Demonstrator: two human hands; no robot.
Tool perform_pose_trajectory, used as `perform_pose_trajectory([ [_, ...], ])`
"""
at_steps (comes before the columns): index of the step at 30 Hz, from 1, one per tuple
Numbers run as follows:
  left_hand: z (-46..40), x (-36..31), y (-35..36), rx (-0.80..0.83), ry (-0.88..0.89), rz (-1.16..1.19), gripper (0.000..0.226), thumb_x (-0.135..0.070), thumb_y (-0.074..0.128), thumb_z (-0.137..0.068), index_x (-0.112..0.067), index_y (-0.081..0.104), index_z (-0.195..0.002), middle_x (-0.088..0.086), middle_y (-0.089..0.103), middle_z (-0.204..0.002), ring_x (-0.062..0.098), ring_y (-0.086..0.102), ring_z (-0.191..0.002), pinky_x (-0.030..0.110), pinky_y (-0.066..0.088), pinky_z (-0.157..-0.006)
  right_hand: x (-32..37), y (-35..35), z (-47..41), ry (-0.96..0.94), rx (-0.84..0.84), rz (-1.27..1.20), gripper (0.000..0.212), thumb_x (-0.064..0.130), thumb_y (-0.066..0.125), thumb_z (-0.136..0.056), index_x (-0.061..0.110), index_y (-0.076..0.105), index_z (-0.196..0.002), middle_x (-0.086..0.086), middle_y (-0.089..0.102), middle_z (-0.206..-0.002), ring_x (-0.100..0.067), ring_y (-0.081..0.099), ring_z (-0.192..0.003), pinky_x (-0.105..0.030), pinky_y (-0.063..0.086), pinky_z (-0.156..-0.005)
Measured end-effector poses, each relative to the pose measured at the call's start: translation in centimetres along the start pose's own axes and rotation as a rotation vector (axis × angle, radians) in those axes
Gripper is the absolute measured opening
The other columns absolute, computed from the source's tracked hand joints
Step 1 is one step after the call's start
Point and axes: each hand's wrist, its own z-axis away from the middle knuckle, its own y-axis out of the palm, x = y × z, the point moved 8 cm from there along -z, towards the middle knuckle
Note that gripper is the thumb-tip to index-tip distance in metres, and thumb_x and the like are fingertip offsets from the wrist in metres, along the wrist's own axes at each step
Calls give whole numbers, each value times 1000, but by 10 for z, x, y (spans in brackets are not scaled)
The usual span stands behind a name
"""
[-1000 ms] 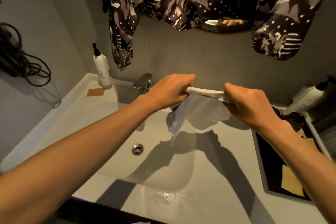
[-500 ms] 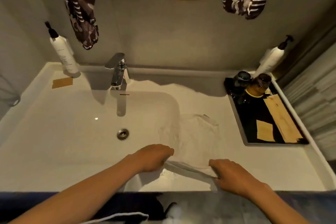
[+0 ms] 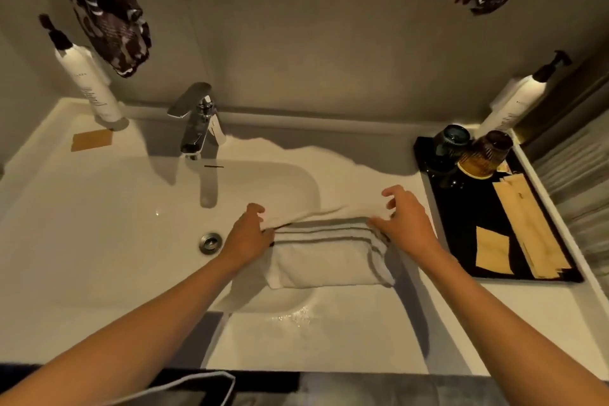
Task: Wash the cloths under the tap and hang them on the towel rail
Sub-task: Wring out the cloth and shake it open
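Observation:
A white cloth [image 3: 324, 260] lies folded over the right rim of the white sink [image 3: 115, 224], with grey stripes showing along its folds. My left hand [image 3: 247, 237] pinches its upper edge at the left end. My right hand [image 3: 405, 224] grips the same edge at the right end, fingers curled over it. The chrome tap [image 3: 197, 122] stands behind the basin, and no water runs from it. The drain [image 3: 209, 242] sits just left of my left hand. Another pale cloth edge [image 3: 197, 382] shows at the bottom, in front of the counter.
White pump bottles stand at the back left [image 3: 89, 82] and back right [image 3: 517, 99]. A black tray [image 3: 461, 217] on the right holds two dark cups [image 3: 474, 148] and tan paper pieces. Patterned dark garments [image 3: 105, 10] hang above. A wet patch [image 3: 293, 316] glistens on the front counter.
The cloth was held up stretched between both hands, then lowered onto the sink's rim. It now lies folded in layers, with both hands holding its top edge. My view has tilted down.

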Motion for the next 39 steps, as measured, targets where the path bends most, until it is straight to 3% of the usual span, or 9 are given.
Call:
perform_pose_trajectory([
  [3, -3, -14, 25, -19, 141, -297, 46, -17, 57, -93, -18, 45, -138, 8, 45, -136, 27, 51, -118, 37, 46, -93, -35, 21, -3, 200, 53, 192, 63, 52, 67, -82, 12, 45, -125, -13, 50, -126, -34, 56, -112, -48, 53, -88],
  [8, 30, -67, 69, 77, 601, -383, 22, -17, 48, -95, -18, 65, -108, 1, 62, -108, 22, 62, -93, 33, 51, -73, -57, 38, 15, 478, 214, 132, 115, 71, 71, -65, 5, 24, -147, -18, 44, -142, -38, 49, -127, -45, 49, -94],
  [12, 38, -83, 94, 104, 695, -381, 27, -20, 46, -95, -19, 62, -117, 0, 60, -111, 20, 60, -94, 33, 51, -71, -56, 45, 15, 547, 256, -79, 59, 29, 75, -79, -2, 53, -125, -17, 64, -114, -29, 64, -90, -31, 50, -68],
  [17, 55, -94, 94, 94, 744, -300, 29, -20, 43, -98, -23, 57, -123, -5, 58, -112, 17, 56, -98, 34, 49, -81, -38, 16, 23, 503, 304, -496, 24, 3, 69, -83, 1, 67, -107, -16, 73, -95, -30, 71, -87, -39, 59, -77],
  [22, 75, -95, 125, 305, 557, -146, 35, -25, 39, -101, -23, 52, -133, -4, 55, -128, 14, 52, -113, 31, 45, -97, -54, -53, 29, 503, 189, -245, 15, 2, 68, -81, -2, 65, -95, -23, 69, -89, -36, 67, -80, -40, 54, -69],
  [27, 67, -84, 141, 458, -8, 594, 25, -29, 54, -89, -22, 70, -107, 1, 71, -110, 10, 64, -95, 25, 48, -87, -26, -72, 33, 428, 100, -233, 17, -9, 59, -84, 5, 56, -75, -16, 60, -77, -23, 55, -64, -29, 43, -55],
  [32, 57, -63, 120, 394, -463, 1074, 48, -48, 46, -100, -5, 66, -106, 20, 71, -99, 31, 70, -88, 41, 55, -86, 33, -6, 25, 203, 232, -126, 32, 29, 79, -77, 15, 59, -97, -5, 66, -89, -24, 64, -82, -31, 48, -66],
  [35, 47, -43, 96, 260, -435, 819, 65, -58, 50, -90, 0, 63, -115, 18, 70, -98, 31, 68, -86, 32, 51, -75, 37, 33, 31, 190, 356, -235, 35, 43, 74, -80, 19, 63, -102, -6, 73, -92, -22, 72, -79, -33, 57, -69],
  [39, 46, -37, 68, 107, -226, 228, 54, -48, 59, -88, -13, 46, -127, 3, 65, -113, 22, 64, -102, 29, 49, -77, -16, 4, 26, 232, 71, -92, 22, 40, 61, -91, 18, 65, -89, -7, 73, -87, -26, 71, -78, -40, 59, -72],
])
